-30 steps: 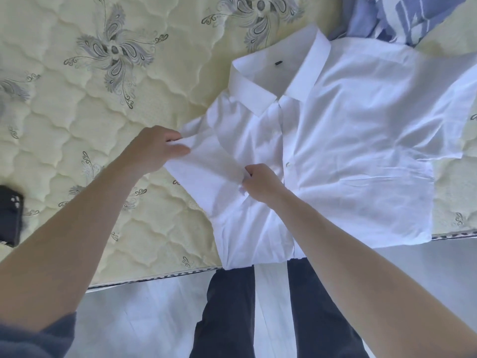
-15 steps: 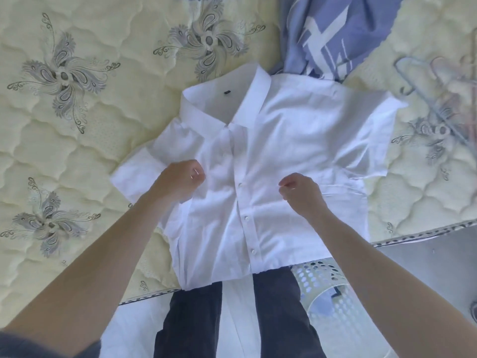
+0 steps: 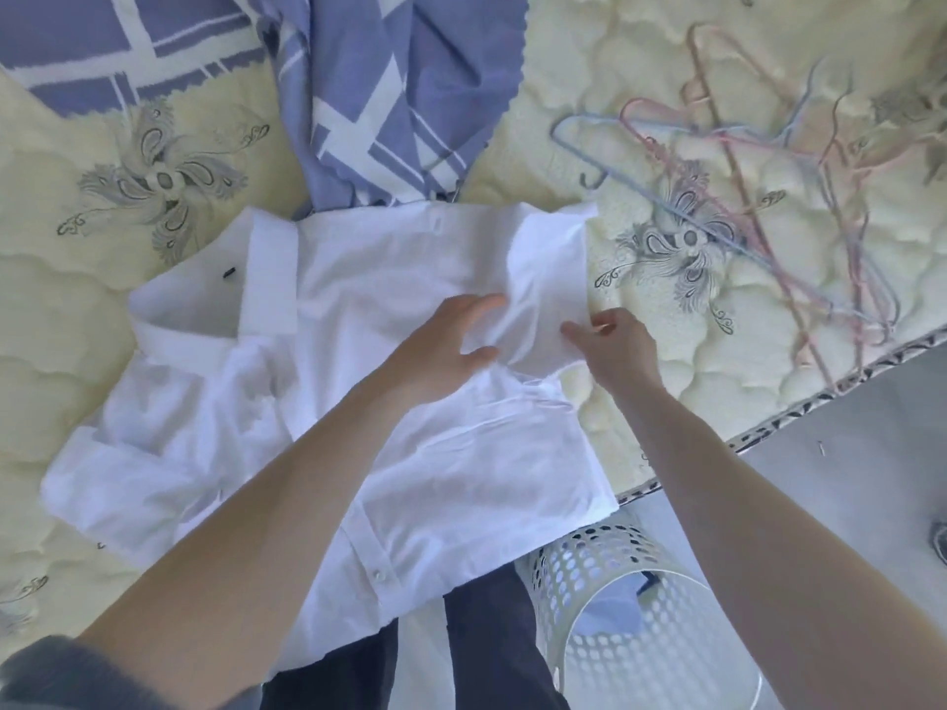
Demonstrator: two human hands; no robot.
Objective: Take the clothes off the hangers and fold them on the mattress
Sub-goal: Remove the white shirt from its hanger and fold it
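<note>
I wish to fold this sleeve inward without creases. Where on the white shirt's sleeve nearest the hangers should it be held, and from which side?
Pinch the sleeve at its loose outer hem, coming from the mattress side, as the right hand does. That edge is free, while the left hand presses the white shirt flat beside it.

Left hand [image 3: 445,348] and right hand [image 3: 617,345] moved to the shirt sleeve [image 3: 549,279], now folded inward
</note>
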